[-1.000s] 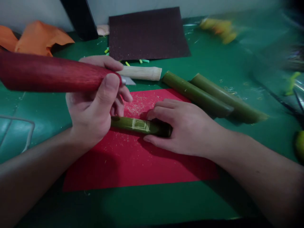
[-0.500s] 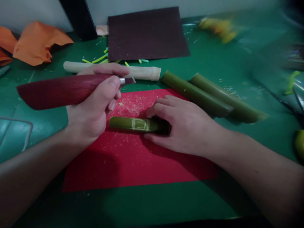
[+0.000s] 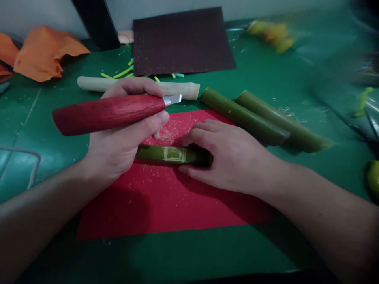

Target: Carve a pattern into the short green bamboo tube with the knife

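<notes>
My left hand (image 3: pixel 127 130) is closed on a carving knife (image 3: pixel 109 112) with a thick red wooden handle and a short metal blade pointing right. The knife is held above a green bamboo piece (image 3: pixel 154 154), apart from it. Pale scratched lines form a rectangle on the bamboo's upper side. Around its dark right end curl the fingers of my right hand (image 3: pixel 225 154), pressing it onto a red sheet (image 3: pixel 177 209). Fine pale shavings are scattered on the sheet. My left hand covers part of the bamboo's left end.
Two green bamboo pieces (image 3: pixel 245 116) lie right of the red sheet. Behind it are a pale peeled stick (image 3: pixel 186 90), a dark brown sheet (image 3: pixel 183 43) and yellow-green bits (image 3: pixel 122 72). Crumpled orange paper (image 3: pixel 44 55) lies back left, near a black upright (image 3: pixel 96 23).
The knife has shifted and turned in my left hand; its handle now sits further right and its blade tip reaches further right. My right hand and the bamboo have stayed in place.
</notes>
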Motion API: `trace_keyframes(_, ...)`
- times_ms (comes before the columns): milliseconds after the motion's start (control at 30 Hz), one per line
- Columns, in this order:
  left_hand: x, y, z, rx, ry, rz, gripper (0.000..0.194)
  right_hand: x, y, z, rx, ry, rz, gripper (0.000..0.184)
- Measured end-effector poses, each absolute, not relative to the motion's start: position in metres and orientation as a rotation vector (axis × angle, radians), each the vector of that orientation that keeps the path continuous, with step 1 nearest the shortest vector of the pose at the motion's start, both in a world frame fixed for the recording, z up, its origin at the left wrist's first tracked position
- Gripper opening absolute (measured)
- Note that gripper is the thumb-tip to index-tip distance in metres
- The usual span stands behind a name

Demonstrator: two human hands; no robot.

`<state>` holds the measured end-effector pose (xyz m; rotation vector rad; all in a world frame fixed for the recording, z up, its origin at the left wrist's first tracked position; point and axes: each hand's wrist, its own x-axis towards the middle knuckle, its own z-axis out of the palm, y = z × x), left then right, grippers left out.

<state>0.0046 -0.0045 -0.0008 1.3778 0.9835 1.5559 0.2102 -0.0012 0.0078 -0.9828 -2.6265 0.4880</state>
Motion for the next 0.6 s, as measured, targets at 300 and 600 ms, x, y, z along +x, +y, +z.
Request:
trace_keyframes(300, 0.013, -0.011, 0.009, 1.267, 1.034, 1.711, 0.017, 0.21, 0.0, 0.008, -1.036, -2.633, 0.5, 0.027)
trace_keyframes(600, 0.008, -0.014, 0.006, 1.406, 1.211, 1.497, 0.012, 0.209, -0.004, 0.008, -1.033, -2.585, 0.485, 0.026)
